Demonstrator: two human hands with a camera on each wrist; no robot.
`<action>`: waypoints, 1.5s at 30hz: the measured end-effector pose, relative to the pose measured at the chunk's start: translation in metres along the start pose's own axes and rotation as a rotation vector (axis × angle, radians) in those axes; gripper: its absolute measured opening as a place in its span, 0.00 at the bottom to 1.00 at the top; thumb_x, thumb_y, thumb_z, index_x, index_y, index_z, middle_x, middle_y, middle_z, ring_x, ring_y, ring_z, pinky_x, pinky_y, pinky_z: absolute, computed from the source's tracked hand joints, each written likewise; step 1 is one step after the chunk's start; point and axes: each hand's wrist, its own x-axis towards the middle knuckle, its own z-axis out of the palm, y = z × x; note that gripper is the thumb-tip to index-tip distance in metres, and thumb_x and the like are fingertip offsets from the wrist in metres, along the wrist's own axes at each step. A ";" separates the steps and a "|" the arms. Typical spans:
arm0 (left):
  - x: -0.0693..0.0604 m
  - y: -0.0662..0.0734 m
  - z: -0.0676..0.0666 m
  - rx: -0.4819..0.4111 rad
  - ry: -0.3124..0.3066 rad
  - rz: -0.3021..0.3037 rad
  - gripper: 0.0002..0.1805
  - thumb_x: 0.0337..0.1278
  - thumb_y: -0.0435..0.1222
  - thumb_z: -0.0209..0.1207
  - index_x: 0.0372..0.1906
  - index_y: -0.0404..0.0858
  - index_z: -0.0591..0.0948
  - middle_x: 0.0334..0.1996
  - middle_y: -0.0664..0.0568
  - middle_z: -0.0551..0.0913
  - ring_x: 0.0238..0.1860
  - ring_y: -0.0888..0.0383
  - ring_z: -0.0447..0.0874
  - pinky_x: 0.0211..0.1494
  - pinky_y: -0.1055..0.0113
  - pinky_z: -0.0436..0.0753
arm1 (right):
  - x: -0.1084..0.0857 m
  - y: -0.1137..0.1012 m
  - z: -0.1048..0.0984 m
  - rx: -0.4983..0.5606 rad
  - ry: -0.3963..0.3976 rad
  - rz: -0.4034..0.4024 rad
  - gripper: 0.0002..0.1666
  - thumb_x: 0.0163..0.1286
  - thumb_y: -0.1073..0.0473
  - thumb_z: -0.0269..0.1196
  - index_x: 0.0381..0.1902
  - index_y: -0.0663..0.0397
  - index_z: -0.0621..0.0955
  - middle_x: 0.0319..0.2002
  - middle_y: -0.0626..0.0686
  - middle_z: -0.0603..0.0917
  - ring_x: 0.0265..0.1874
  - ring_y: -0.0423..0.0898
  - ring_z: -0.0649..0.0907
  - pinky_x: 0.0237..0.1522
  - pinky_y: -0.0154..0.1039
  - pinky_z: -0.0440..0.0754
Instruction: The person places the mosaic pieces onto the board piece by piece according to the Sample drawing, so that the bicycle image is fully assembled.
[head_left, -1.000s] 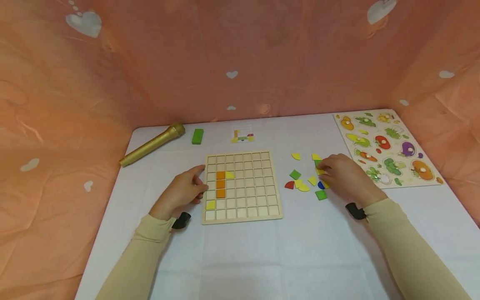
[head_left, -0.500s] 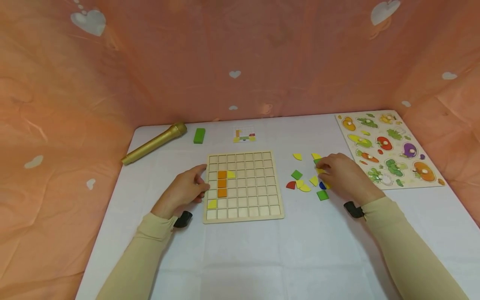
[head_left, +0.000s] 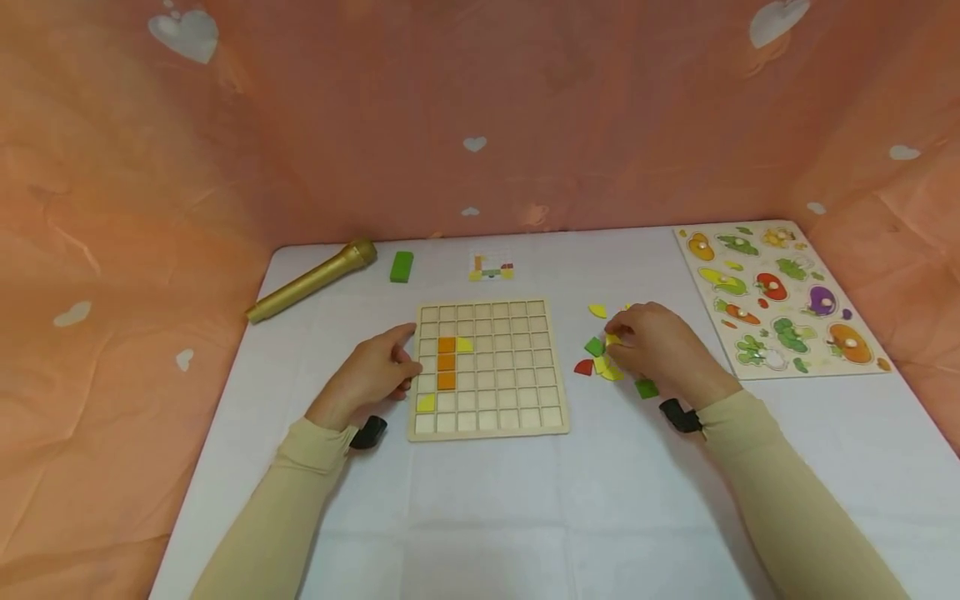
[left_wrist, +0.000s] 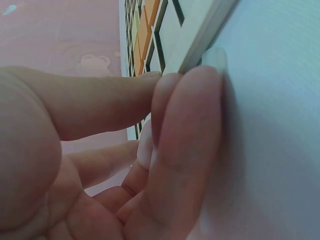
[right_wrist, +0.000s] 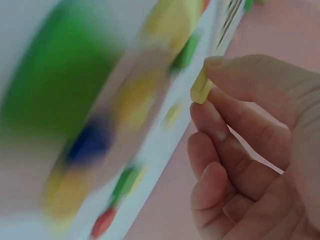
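Right of centre in the head view, a yellow piece (right_wrist: 200,90) is pinched between the thumb and fingers of the right hand (head_left: 662,348), near a loose red piece (head_left: 583,367). At centre, the wooden board (head_left: 504,382) is held at its left edge by the bent fingers of the left hand (head_left: 366,375).

Sleeved forearms (head_left: 258,508) slant from the lower edge. The left hand (head_left: 363,375) lies centre-left, fingers bent; the right hand (head_left: 662,348) pinches, centre-right.
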 end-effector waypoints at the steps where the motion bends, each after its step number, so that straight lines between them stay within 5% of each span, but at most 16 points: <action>1: 0.000 0.000 0.000 -0.006 -0.001 0.001 0.43 0.75 0.33 0.65 0.87 0.43 0.59 0.45 0.42 0.81 0.33 0.54 0.84 0.38 0.65 0.89 | 0.003 -0.008 0.004 -0.006 0.010 -0.019 0.15 0.73 0.58 0.70 0.53 0.58 0.89 0.49 0.57 0.89 0.50 0.56 0.83 0.58 0.54 0.84; 11: 0.001 0.001 -0.001 -0.001 -0.001 -0.003 0.43 0.75 0.32 0.65 0.87 0.42 0.59 0.45 0.43 0.81 0.34 0.54 0.85 0.38 0.66 0.89 | 0.024 -0.107 0.053 -0.008 -0.004 -0.286 0.14 0.68 0.57 0.77 0.49 0.55 0.92 0.44 0.50 0.91 0.47 0.48 0.84 0.53 0.46 0.86; 20: 0.001 0.000 0.000 -0.065 -0.005 -0.008 0.42 0.75 0.32 0.64 0.87 0.43 0.59 0.45 0.43 0.80 0.34 0.53 0.83 0.38 0.66 0.88 | 0.022 -0.164 0.082 0.005 -0.042 -0.427 0.10 0.69 0.58 0.75 0.47 0.53 0.92 0.42 0.48 0.92 0.45 0.47 0.83 0.50 0.41 0.86; 28: 0.001 0.001 0.001 -0.059 -0.007 -0.012 0.42 0.75 0.33 0.65 0.87 0.44 0.60 0.44 0.44 0.80 0.32 0.54 0.84 0.37 0.66 0.87 | 0.020 -0.180 0.098 0.004 -0.013 -0.456 0.05 0.65 0.63 0.74 0.39 0.51 0.92 0.35 0.45 0.88 0.39 0.45 0.81 0.39 0.36 0.82; 45: 0.000 -0.001 -0.001 0.007 -0.004 0.023 0.41 0.76 0.33 0.64 0.87 0.42 0.60 0.42 0.44 0.82 0.31 0.56 0.84 0.37 0.67 0.87 | 0.020 -0.183 0.102 -0.018 -0.004 -0.464 0.05 0.65 0.62 0.75 0.39 0.51 0.92 0.34 0.45 0.88 0.39 0.45 0.82 0.38 0.37 0.83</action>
